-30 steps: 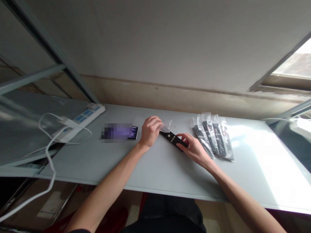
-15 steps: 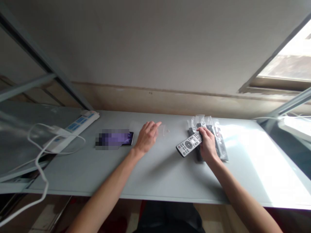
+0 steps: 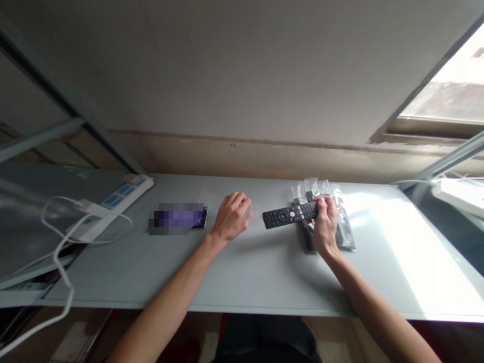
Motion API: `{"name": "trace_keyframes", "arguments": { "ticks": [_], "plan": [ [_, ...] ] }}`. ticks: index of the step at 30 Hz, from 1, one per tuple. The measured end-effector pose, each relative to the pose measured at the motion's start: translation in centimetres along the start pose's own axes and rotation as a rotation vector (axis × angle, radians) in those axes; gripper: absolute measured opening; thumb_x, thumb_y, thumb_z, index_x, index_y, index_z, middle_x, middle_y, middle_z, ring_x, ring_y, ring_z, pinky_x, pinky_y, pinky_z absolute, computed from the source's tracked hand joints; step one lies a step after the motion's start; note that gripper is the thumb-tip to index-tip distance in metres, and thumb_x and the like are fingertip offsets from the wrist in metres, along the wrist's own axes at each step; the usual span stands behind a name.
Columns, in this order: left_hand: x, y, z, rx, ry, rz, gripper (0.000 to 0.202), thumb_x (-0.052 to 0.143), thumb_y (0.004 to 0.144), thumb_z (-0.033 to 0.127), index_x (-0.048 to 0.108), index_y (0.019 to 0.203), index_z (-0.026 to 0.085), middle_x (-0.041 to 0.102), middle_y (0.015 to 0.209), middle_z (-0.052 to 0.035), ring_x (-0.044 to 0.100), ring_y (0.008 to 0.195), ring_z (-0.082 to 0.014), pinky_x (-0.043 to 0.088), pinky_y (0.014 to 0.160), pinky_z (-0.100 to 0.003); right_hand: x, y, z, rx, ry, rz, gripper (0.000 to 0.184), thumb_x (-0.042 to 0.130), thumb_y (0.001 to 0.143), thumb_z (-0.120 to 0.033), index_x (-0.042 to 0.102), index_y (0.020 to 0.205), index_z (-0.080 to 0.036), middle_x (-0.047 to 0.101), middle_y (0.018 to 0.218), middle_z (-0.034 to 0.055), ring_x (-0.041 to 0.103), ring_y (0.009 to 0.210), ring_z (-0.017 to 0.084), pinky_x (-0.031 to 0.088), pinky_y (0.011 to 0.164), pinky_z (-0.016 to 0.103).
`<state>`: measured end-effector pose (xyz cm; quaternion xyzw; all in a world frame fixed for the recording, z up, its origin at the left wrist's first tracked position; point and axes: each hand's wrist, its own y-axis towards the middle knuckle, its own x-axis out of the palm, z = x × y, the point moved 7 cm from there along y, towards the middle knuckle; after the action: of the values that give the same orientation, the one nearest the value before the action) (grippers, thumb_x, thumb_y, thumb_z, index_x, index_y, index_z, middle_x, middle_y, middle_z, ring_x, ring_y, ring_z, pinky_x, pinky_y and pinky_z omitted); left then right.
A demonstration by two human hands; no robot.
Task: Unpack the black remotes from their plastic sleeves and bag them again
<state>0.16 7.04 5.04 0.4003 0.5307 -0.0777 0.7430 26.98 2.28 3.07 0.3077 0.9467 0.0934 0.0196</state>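
This looks like a plain, roughly finished workroom; whether it belongs to a home or a business cannot be told. A long grey worktop [image 3: 242, 282] stands against a bare wall [image 3: 242, 80] whose lower band is stained and uneven. Metal posts [image 3: 96, 126] frame the left end, beside a power strip [image 3: 126, 193] with white cables. Daylight enters through a window [image 3: 446, 96] at right, near bagged remote controls [image 3: 343, 229].

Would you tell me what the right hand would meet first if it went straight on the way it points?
Probably the bagged remotes below and just ahead of the right hand; its height is unclear, so it might pass above them towards the wall.
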Motion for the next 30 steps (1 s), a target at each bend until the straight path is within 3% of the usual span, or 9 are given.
{"name": "trace_keyframes", "arguments": {
  "ticks": [7, 11, 18, 23, 30],
  "plan": [
    [0.6, -0.2, 1.3, 0.015, 0.058, -0.035, 0.011, 0.058, 0.103, 0.026, 0.066, 0.096, 0.021, 0.07, 0.095, -0.0073, 0.063, 0.094, -0.0272, 0.048, 0.084, -0.043, -0.3, -0.3, 0.6, 0.021, 0.039, 0.043, 0.033, 0.062, 0.097, -0.059, 0.051, 0.101, -0.029, 0.047, 0.08, -0.0042, 0.046, 0.059, 0.014, 0.041, 0.046, 0.027],
    [1.1, -0.2, 1.5, -0.004, 0.067, -0.093, 0.005, 0.061, 0.099, 0.023, 0.065, 0.102, 0.02, 0.071, 0.101, -0.0088, 0.063, 0.101, -0.0286, 0.048, 0.087, -0.044, -0.8, 0.0, 0.6, 0.052, 0.052, 0.071, 0.029, 0.064, 0.095, -0.053, 0.055, 0.103, -0.027, 0.046, 0.079, -0.0044, 0.044, 0.06, 0.013, 0.036, 0.045, 0.024],
    [1.6, -0.5, 2.0, 0.008, 0.05, -0.184, 0.02, 0.062, 0.101, 0.038, 0.065, 0.111, 0.02, 0.068, 0.108, -0.0102, 0.061, 0.104, -0.0303, 0.048, 0.088, -0.044, -0.6, 0.5, 1.4, 0.133, 0.119, 0.059, 0.028, 0.068, 0.089, -0.048, 0.056, 0.102, -0.027, 0.048, 0.077, -0.0062, 0.042, 0.056, 0.011, 0.034, 0.045, 0.021],
    [1.6, -0.5, 2.4, 0.021, 0.022, -0.181, 0.026, 0.061, 0.103, 0.045, 0.065, 0.109, 0.02, 0.068, 0.109, -0.0108, 0.061, 0.104, -0.0308, 0.047, 0.088, -0.045, -0.8, 0.5, 0.5, 0.05, 0.058, 0.066, 0.031, 0.065, 0.093, -0.053, 0.056, 0.109, -0.028, 0.045, 0.073, -0.0075, 0.04, 0.054, 0.012, 0.033, 0.042, 0.021],
    [1.6, -0.4, 2.3, 0.036, 0.008, -0.148, 0.028, 0.063, 0.102, 0.046, 0.067, 0.108, 0.02, 0.07, 0.106, -0.0101, 0.063, 0.103, -0.0296, 0.047, 0.088, -0.044, -1.0, 0.8, 0.9, 0.086, 0.027, 0.087, 0.033, 0.063, 0.092, -0.052, 0.056, 0.112, -0.027, 0.045, 0.075, -0.0068, 0.04, 0.055, 0.012, 0.034, 0.041, 0.021]
  ]
}}
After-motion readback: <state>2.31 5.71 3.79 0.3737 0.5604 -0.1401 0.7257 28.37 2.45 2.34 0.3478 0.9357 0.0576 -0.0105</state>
